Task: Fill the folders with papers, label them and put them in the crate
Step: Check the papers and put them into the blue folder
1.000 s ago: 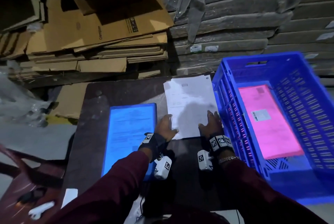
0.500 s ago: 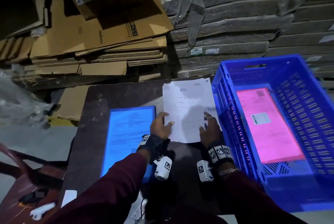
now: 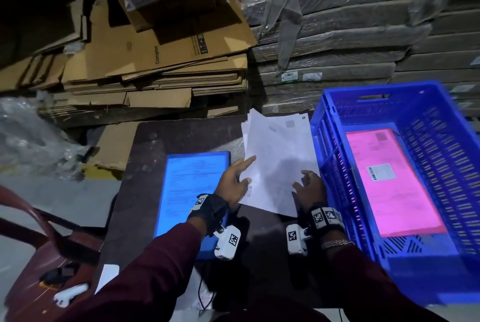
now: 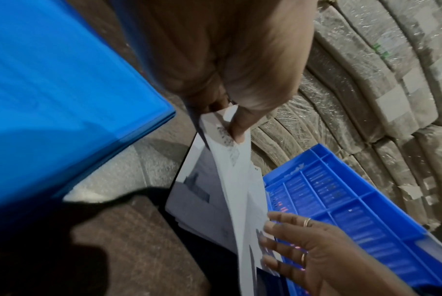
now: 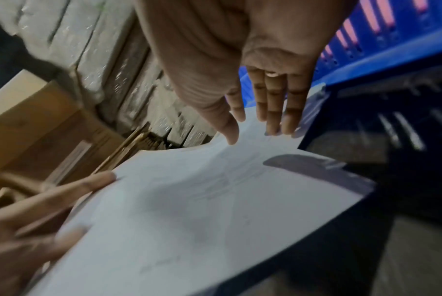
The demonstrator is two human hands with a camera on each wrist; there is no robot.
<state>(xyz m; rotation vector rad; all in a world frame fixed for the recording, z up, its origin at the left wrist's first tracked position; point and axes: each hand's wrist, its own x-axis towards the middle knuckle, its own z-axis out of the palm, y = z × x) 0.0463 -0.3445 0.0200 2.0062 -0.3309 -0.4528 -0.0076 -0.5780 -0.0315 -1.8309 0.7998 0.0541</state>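
Observation:
A stack of white papers (image 3: 279,155) lies on the dark table (image 3: 181,134) beside the blue crate (image 3: 441,155). My left hand (image 3: 244,173) pinches the top sheets (image 4: 236,160) at their left edge between thumb and fingers and holds them raised and skewed above the stack. My right hand (image 3: 305,178) is open, its straight fingers (image 5: 273,112) touching the sheets' right edge next to the crate wall. A blue folder (image 3: 192,186) with a sheet inside lies flat to the left. A pink folder (image 3: 389,191) bearing a white label (image 3: 381,172) lies in the crate.
Flattened cardboard boxes (image 3: 161,61) and plastic-wrapped board stacks (image 3: 350,35) rise just behind the table. A brown chair (image 3: 52,256) with a white object on it stands at the near left. A white slip (image 3: 107,276) lies at the table's near left corner.
My left hand has taken the top sheets and lifted their left edge, turning them askew over the stack. My right hand has shifted from lying on the papers to touching their right edge.

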